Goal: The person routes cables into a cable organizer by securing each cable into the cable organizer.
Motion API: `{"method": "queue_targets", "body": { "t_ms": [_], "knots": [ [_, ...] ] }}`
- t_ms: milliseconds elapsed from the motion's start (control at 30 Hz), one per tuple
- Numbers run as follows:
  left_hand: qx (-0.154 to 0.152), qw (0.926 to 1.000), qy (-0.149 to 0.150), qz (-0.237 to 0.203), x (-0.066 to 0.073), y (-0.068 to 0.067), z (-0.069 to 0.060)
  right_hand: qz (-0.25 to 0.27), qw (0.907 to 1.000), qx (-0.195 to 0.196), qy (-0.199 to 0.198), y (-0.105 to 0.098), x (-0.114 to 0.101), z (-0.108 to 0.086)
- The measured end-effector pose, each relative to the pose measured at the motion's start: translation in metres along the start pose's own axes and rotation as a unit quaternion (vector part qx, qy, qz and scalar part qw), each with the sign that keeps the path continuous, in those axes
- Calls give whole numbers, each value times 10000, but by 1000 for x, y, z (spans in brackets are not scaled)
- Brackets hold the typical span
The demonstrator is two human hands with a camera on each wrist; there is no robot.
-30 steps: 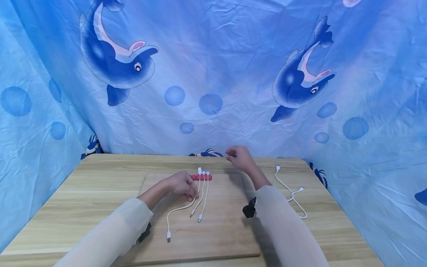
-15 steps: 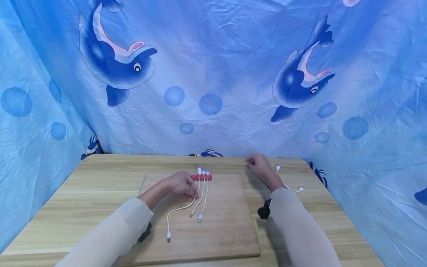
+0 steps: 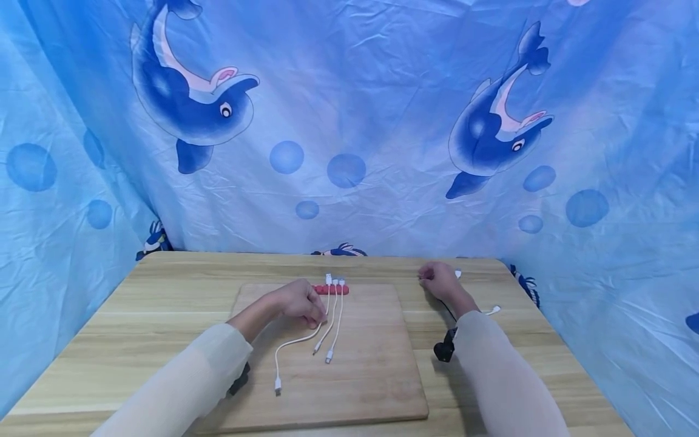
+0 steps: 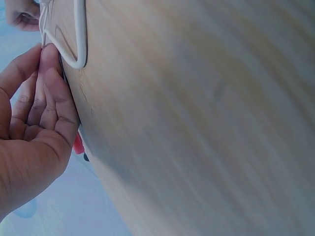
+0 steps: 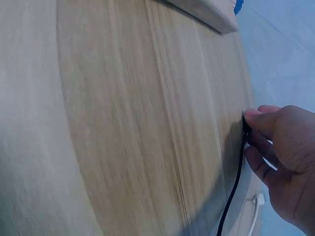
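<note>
My left hand [image 3: 299, 304] is over the wooden board [image 3: 371, 370], pinching a white USB cable [image 3: 276, 358] between thumb and fingertips. That cable runs up to a red cable holder [image 3: 340, 290] at the board's back edge, and its near end lies on the board. Two more white cables [image 3: 337, 331] hang from the same holder and lie on the board side by side. To the right of the board, my right hand [image 3: 441, 284] pinches the end of a black cable [image 5: 237, 179]. The fingers partly cover that end, so its plug type is hidden.
A white cable's plugs [image 3: 494, 309] show on the table right of the board, mostly behind the right forearm. The wood table [image 3: 109, 340] ends at a blue dolphin-print curtain [image 3: 349, 121]. Black wrist cameras [image 3: 443, 351] hang under the sleeves.
The right hand has moved right and down from behind the board to the table beside it, where it pinches the black cable's end. The left hand keeps its place on the white cable.
</note>
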State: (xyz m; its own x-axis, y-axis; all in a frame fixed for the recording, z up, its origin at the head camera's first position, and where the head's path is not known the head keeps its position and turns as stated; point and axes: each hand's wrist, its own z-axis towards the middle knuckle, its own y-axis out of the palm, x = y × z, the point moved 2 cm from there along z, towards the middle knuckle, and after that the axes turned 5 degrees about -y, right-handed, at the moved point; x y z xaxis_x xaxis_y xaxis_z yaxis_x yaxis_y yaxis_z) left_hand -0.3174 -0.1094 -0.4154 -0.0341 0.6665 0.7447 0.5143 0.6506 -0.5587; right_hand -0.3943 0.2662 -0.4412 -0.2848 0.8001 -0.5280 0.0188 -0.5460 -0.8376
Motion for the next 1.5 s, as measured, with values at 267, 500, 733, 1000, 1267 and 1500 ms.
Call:
{"method": "queue_targets", "body": {
  "t_ms": [267, 500, 733, 1000, 1267, 1500],
  "knots": [
    [-39, 10000, -5, -43, 0, 0, 1, -8, 9997, -52, 224, -4, 2, -3],
    [-49, 10000, -13, 7, 2, 1, 2, 233, 9994, -203, 134, -7, 3, -5],
    [-21, 9999, 15, 167, 3, 1, 1, 826, 9960, -317, -85, -15, -13, -1],
    [18, 9999, 16, 101, 4, 3, 1, 1238, 9909, -459, -260, -26, -37, 7],
    [189, 9997, -54, 145, 6, 6, -2, 1458, 9847, -620, -723, -40, -70, 9],
    [301, 9991, -150, 274, 10, 7, -5, 1422, 9835, -610, -935, -51, -95, 6]
  ]
}}
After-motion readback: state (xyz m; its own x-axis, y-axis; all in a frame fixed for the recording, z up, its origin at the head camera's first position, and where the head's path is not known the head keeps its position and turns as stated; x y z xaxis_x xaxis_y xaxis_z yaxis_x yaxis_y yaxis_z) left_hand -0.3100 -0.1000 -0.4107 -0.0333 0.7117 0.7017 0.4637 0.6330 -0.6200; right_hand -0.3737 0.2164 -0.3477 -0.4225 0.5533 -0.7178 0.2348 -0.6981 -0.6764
